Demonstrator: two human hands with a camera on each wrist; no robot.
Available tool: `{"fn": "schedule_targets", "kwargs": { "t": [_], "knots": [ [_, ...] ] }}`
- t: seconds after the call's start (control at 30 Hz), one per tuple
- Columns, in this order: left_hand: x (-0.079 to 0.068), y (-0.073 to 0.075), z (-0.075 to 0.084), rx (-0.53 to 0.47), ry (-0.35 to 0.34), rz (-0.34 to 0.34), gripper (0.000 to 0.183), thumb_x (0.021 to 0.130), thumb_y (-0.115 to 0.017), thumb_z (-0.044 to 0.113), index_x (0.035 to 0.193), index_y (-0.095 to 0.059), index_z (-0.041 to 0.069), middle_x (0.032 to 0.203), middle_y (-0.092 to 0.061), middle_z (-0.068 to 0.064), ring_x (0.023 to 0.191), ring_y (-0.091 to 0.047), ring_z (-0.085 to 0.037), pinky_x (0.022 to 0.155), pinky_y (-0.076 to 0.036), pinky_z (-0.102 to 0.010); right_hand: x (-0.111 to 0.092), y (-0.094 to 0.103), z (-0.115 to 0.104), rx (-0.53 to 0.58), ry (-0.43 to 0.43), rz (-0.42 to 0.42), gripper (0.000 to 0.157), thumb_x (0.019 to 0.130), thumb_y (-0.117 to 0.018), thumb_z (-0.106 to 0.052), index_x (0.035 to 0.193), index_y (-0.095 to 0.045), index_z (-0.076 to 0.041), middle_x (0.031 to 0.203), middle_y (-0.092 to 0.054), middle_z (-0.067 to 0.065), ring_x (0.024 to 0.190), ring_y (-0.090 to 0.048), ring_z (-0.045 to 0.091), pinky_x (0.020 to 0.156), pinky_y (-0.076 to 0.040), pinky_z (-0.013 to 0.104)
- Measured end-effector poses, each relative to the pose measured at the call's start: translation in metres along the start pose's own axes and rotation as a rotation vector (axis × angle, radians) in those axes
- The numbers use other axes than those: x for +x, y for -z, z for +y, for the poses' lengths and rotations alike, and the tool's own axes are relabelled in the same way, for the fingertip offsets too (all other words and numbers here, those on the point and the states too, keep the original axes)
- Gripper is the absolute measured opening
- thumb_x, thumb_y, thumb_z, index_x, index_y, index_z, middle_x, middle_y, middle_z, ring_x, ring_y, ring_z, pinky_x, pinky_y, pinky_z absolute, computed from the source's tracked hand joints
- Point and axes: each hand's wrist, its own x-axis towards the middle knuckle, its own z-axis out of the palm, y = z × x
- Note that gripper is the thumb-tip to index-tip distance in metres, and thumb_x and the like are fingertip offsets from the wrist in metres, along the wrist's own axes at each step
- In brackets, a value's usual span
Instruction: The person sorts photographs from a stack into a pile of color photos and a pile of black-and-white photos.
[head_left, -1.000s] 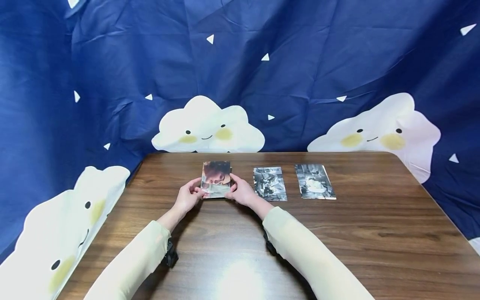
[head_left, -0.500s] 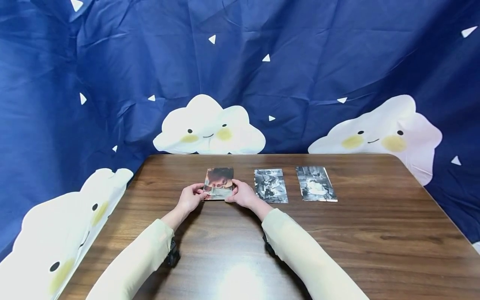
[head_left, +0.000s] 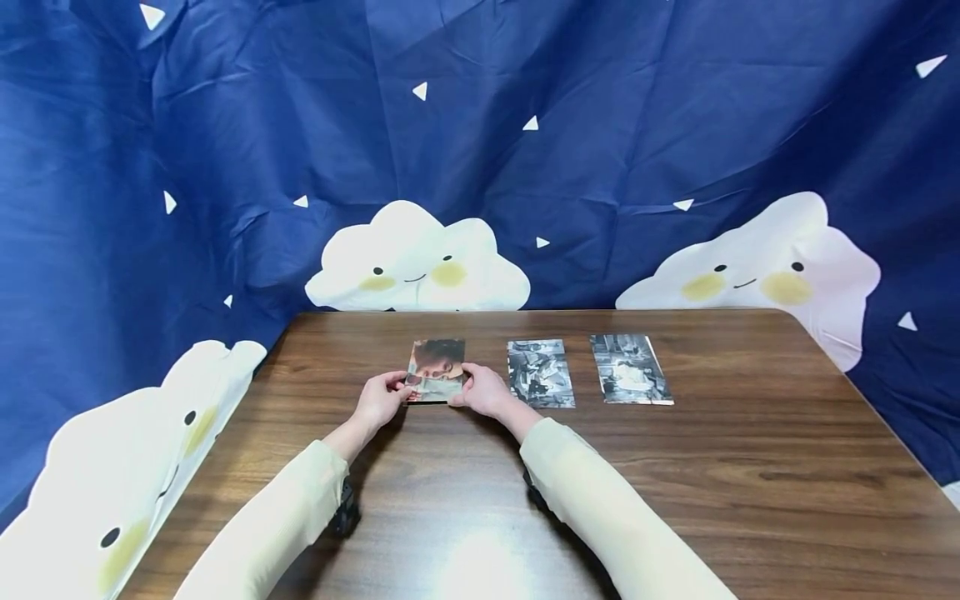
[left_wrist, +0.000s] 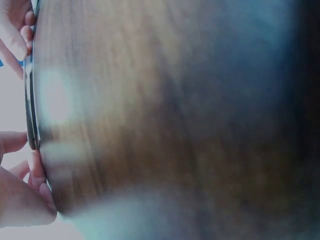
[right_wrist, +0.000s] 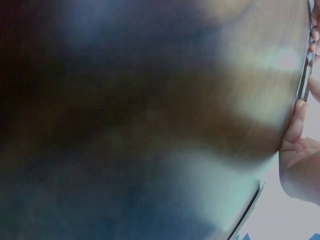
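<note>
A small stack of picture cards [head_left: 437, 367], a colour portrait on top, lies at the back of the table left of the middle. My left hand [head_left: 380, 398] pinches its left edge near the lower corner. On the opposite side my right hand [head_left: 483, 389] grips the right edge, thumb towards the near corner. The left wrist view shows the stack edge-on as a thin dark strip [left_wrist: 31, 105] between the left hand [left_wrist: 25, 195] and the right hand [left_wrist: 12, 35]. In the right wrist view, the right hand [right_wrist: 300, 150] holds the near end of that strip.
Two black-and-white picture cards lie flat to the right: one card [head_left: 540, 373] close beside my right hand, another card [head_left: 632, 369] farther right. The brown wooden table [head_left: 750, 483] ends at a blue cloud-patterned cloth [head_left: 585, 167] behind it.
The colour-topped stack was tilted up slightly towards me a second ago and now lies lower and flatter. Both hands have kept their hold on its sides. The black-and-white cards have stayed put.
</note>
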Motion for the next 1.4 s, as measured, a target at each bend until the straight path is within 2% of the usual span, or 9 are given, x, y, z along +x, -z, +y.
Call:
{"fn": "schedule_targets", "kwargs": {
  "t": [0.27,0.47,0.77,0.9,1.07,1.13,1.27,1.33,1.4],
  "knots": [
    [-0.001,-0.003,0.001,-0.017,-0.004,-0.006,0.034,0.084,-0.068,-0.001,0.115,-0.063,-0.012,0.079,-0.058,-0.006,0.071,-0.050,-0.013,0.068,-0.040,-0.025,-0.001,-0.001,0.003,-0.056,0.027,0.019,0.067,0.077,-0.077,-0.016,0.138,-0.051,-0.001,0.071,-0.053,-0.001,0.084,-0.055,0.020,0.084,-0.047,0.034],
    [0.000,-0.005,0.003,-0.064,0.010,-0.011,0.041,0.079,-0.073,-0.001,0.117,-0.063,-0.011,0.081,-0.057,-0.006,0.069,-0.049,-0.009,0.067,-0.041,-0.022,0.000,0.000,0.006,-0.059,0.033,0.026,0.070,0.076,-0.079,-0.016,0.138,-0.051,-0.002,0.070,-0.054,-0.004,0.078,-0.056,0.017,0.084,-0.046,0.035],
    [0.002,-0.005,0.005,-0.054,0.023,-0.031,0.048,0.076,-0.077,-0.002,0.120,-0.061,-0.011,0.081,-0.055,-0.005,0.066,-0.047,-0.007,0.065,-0.040,-0.022,-0.002,0.003,0.007,0.004,0.048,-0.001,0.071,0.077,-0.082,-0.014,0.139,-0.049,-0.003,0.073,-0.063,-0.007,0.078,-0.060,0.013,0.094,-0.043,0.036],
    [0.002,-0.005,0.005,-0.058,0.014,-0.028,0.047,0.075,-0.076,-0.004,0.119,-0.061,-0.012,0.081,-0.056,-0.007,0.067,-0.048,-0.008,0.064,-0.040,-0.020,-0.005,0.008,0.007,0.080,0.073,-0.011,0.070,0.077,-0.081,-0.010,0.138,-0.049,0.002,0.075,-0.065,-0.002,0.070,-0.058,0.011,0.084,-0.048,0.032],
    [0.004,-0.005,0.003,-0.113,0.020,-0.027,0.046,0.077,-0.075,-0.003,0.119,-0.060,-0.013,0.081,-0.058,-0.008,0.067,-0.050,-0.006,0.062,-0.042,-0.017,-0.007,0.020,0.008,0.222,0.090,-0.040,0.067,0.079,-0.077,-0.002,0.138,-0.045,0.007,0.076,-0.065,0.004,0.056,-0.055,0.010,0.057,-0.050,0.028],
    [0.004,-0.004,0.003,-0.127,0.017,-0.017,0.044,0.079,-0.073,-0.001,0.120,-0.060,-0.012,0.083,-0.059,-0.008,0.069,-0.051,-0.007,0.062,-0.043,-0.018,-0.008,0.027,0.012,0.239,0.106,-0.026,0.066,0.080,-0.076,-0.002,0.137,-0.045,0.008,0.075,-0.065,0.003,0.058,-0.055,0.009,0.062,-0.050,0.027],
    [0.001,-0.001,0.007,-0.071,-0.032,0.036,0.040,0.083,-0.072,0.004,0.120,-0.062,-0.008,0.088,-0.061,-0.009,0.072,-0.052,-0.012,0.066,-0.042,-0.022,-0.012,0.046,0.022,0.253,0.147,0.004,0.062,0.081,-0.076,-0.003,0.135,-0.047,0.010,0.075,-0.065,0.003,0.064,-0.056,0.008,0.076,-0.048,0.028],
    [-0.003,-0.002,0.013,-0.054,-0.064,0.077,0.038,0.084,-0.073,0.005,0.119,-0.064,-0.006,0.090,-0.063,-0.011,0.075,-0.053,-0.015,0.068,-0.041,-0.024,-0.018,0.057,0.030,0.262,0.161,0.017,0.059,0.081,-0.075,-0.002,0.133,-0.048,0.011,0.076,-0.065,0.004,0.066,-0.057,0.008,0.077,-0.048,0.029],
    [-0.007,-0.004,0.023,-0.090,-0.098,0.098,0.037,0.085,-0.072,0.004,0.119,-0.064,-0.006,0.091,-0.064,-0.012,0.076,-0.054,-0.017,0.069,-0.042,-0.025,-0.025,0.068,0.039,0.257,0.172,0.029,0.057,0.082,-0.074,-0.002,0.131,-0.049,0.013,0.078,-0.066,0.006,0.068,-0.058,0.009,0.074,-0.047,0.028]
  ]
}}
